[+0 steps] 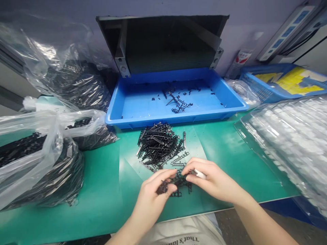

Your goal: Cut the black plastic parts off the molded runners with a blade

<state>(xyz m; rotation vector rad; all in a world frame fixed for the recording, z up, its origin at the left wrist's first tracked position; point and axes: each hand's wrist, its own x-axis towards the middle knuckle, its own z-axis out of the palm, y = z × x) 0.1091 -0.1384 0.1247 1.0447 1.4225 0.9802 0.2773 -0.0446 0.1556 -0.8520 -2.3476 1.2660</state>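
Note:
My left hand (155,190) curls around a small bunch of black plastic parts (162,187), thumb and fingers closed on them. Close beside it, my right hand (213,178) pinches at a black plastic strip (188,173). A short white piece (200,174) shows between that hand's fingers; its kind is unclear. Several more black strips with rings (176,194) lie on the table under both hands, partly hidden by them. Just beyond the fingers is a heap of similar black plastic strips (159,144), resting on a clear sheet.
A blue tray (153,119) holding scattered black scraps stands behind the heap, under a dark metal chute (171,47). Bags of black parts (58,177) crowd the left side. Stacked clear trays (288,136) and a blue basket (258,90) occupy the right. The table (102,204) is green.

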